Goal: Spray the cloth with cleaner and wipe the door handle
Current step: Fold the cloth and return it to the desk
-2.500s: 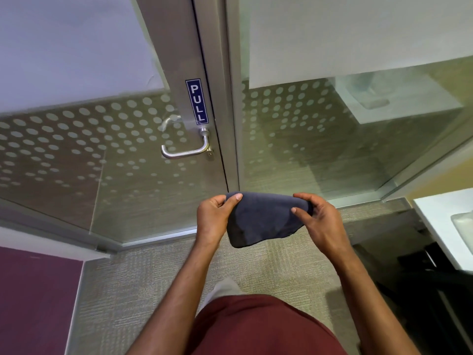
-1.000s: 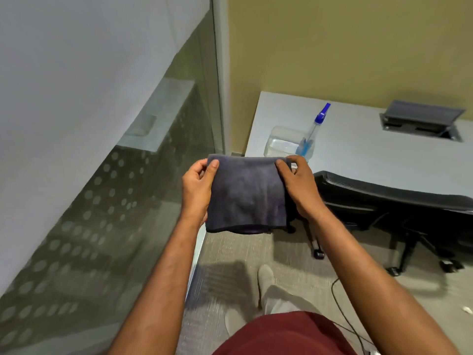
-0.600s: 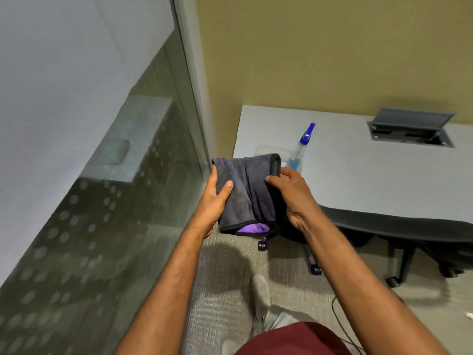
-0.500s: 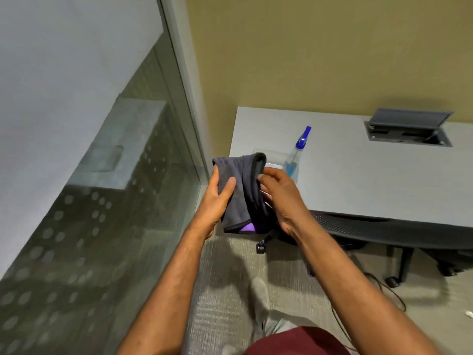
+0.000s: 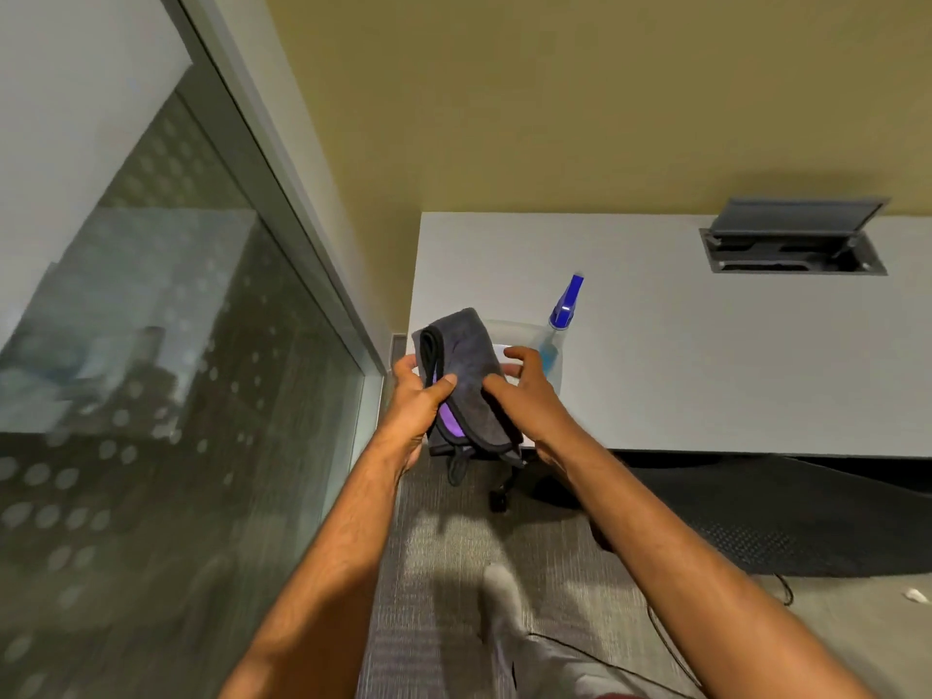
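Head cam: left hand point(image 5: 413, 403) grips the folded grey cloth point(image 5: 466, 380), thumb curled over the front, purple lining showing. Right hand point(image 5: 527, 396) sits w/ fingers loose and spread, touching the cloth's right side. Cloth is held just in front of the spray bottle point(image 5: 557, 330), which stands on the white surface point(image 5: 706, 370) w/ a clear tub point(image 5: 509, 333) beside it.

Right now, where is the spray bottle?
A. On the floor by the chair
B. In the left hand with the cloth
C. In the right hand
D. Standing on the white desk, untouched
D. The spray bottle stands on the desk beyond the right hand, whose fingers hold nothing; the left hand grips the cloth.
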`<action>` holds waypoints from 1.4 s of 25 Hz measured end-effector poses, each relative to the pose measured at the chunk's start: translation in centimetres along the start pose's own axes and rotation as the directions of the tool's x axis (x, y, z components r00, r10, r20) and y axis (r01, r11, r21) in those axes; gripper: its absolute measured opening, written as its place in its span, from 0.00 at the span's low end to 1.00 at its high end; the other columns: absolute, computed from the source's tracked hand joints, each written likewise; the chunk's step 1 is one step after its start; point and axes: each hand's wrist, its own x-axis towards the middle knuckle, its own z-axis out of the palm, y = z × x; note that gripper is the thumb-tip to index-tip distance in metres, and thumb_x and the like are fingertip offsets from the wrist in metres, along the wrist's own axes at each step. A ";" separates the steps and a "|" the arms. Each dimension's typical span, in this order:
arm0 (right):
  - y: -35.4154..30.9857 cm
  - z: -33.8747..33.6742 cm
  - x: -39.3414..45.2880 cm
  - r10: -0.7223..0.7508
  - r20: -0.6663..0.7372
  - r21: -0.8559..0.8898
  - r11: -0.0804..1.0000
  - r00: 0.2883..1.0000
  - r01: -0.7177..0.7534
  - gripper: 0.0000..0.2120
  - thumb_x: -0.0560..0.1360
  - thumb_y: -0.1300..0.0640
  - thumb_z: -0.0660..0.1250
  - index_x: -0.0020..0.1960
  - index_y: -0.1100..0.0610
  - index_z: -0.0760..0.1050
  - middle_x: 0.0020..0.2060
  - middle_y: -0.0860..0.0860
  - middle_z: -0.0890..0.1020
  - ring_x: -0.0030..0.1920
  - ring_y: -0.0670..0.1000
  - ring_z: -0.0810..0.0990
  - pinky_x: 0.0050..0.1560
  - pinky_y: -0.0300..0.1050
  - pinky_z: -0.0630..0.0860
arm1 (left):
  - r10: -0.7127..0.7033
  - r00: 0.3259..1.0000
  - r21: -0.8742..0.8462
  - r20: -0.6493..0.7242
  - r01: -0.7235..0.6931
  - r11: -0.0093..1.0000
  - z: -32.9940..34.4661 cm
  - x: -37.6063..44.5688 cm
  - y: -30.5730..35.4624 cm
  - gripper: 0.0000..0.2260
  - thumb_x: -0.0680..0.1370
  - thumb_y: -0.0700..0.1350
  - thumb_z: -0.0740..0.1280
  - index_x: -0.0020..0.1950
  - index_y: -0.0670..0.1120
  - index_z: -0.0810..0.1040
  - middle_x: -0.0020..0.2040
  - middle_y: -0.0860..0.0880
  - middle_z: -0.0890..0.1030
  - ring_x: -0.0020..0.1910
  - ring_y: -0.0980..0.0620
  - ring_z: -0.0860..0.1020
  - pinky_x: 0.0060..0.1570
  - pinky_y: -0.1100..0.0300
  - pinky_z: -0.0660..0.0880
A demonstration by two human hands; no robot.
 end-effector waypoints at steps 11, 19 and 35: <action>3.0 0.5 9.4 -0.275 -0.151 -0.352 0.912 0.949 0.209 0.17 0.82 0.65 0.64 0.69 0.56 0.66 0.64 0.55 0.75 0.60 0.52 0.76 0.48 0.26 0.69 | -0.028 0.999 0.186 0.035 0.021 0.982 3.7 10.3 0.2 0.24 0.82 0.32 0.67 0.74 0.52 0.73 0.63 0.44 0.83 0.58 0.43 0.84 0.58 0.43 0.84; 5.2 2.0 12.3 -0.242 -0.181 -0.570 0.816 0.953 0.098 0.12 0.86 0.53 0.63 0.67 0.56 0.70 0.65 0.55 0.73 0.64 0.54 0.76 0.67 0.48 0.78 | 0.211 0.975 0.635 0.076 -0.210 0.743 3.7 12.4 -3.2 0.19 0.78 0.28 0.68 0.67 0.37 0.69 0.67 0.37 0.68 0.61 0.39 0.75 0.64 0.47 0.78; 6.1 0.8 14.5 -0.016 0.191 -0.855 0.488 0.981 0.175 0.18 0.86 0.47 0.60 0.69 0.58 0.72 0.63 0.56 0.82 0.61 0.57 0.81 0.66 0.54 0.78 | 0.104 0.901 0.902 0.421 -0.403 -0.153 2.6 14.0 -5.3 0.16 0.86 0.56 0.59 0.65 0.49 0.82 0.66 0.50 0.83 0.77 0.43 0.67 0.76 0.38 0.55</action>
